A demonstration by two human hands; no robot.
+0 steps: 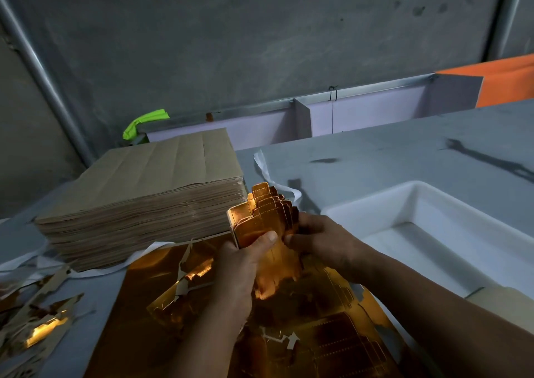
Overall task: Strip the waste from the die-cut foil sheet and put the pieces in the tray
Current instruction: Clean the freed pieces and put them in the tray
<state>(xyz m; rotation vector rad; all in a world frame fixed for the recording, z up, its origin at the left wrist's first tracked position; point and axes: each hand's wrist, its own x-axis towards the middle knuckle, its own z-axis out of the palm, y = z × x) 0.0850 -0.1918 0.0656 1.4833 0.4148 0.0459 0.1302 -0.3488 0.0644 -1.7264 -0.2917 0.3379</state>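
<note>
Left hand (242,259): I see it gripping foil pieces (264,214), centre.
Right hand (320,239): pinching same pieces.
Tray (462,218): centre right.

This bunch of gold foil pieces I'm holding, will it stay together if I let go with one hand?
Probably not: the foil pieces sit fanned and uneven between the left hand and right hand, so they'd likely slip apart. Their glossy faces look slick and thin, probably bendy.
</note>
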